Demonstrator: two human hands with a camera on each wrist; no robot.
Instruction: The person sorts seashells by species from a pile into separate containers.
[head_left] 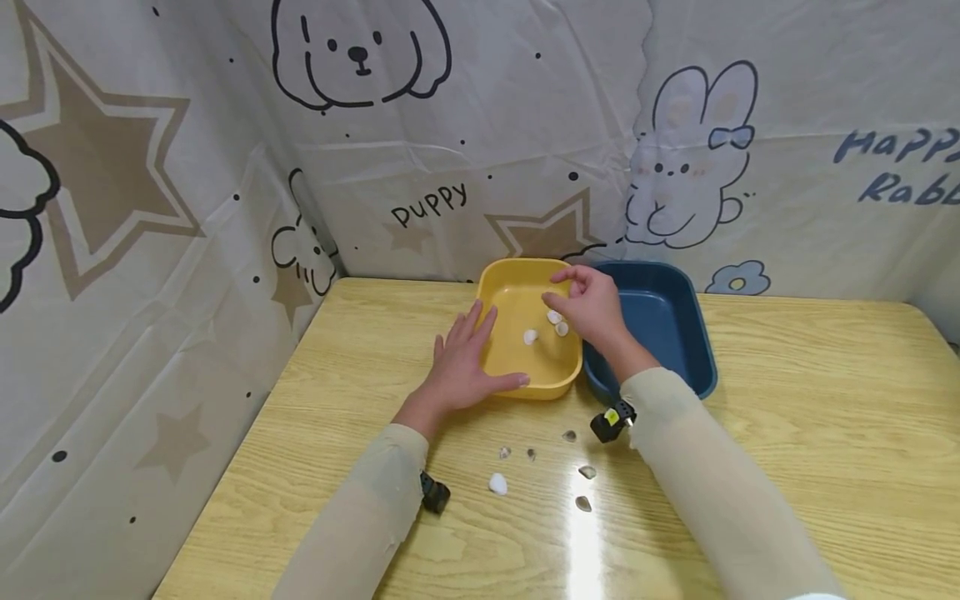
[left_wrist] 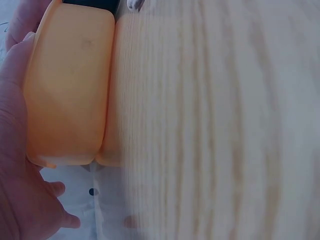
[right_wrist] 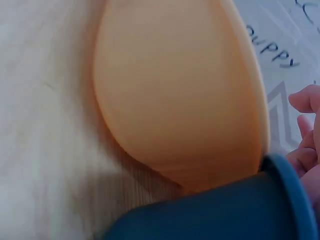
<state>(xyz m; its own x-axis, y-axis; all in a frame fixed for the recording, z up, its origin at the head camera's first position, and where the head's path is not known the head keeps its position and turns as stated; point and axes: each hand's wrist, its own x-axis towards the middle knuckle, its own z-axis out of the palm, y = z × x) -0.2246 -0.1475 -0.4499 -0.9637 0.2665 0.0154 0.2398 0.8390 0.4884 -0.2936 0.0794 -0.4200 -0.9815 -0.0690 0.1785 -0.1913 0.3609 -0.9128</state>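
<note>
- Here, we see the yellow bin [head_left: 547, 367] pointing lengthwise away
- Blue bin [head_left: 663, 321] at its right edge, tabletop [head_left: 367, 350] leftward
- Left hand [head_left: 465, 362]: fingers spread; right hand [head_left: 596, 308]: fingers parted

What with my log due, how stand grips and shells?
Left grip touching yellow tray. Right grip above it, nothing visibly held. Three white shells inside, six shells on table. No visible obstruction.
</note>
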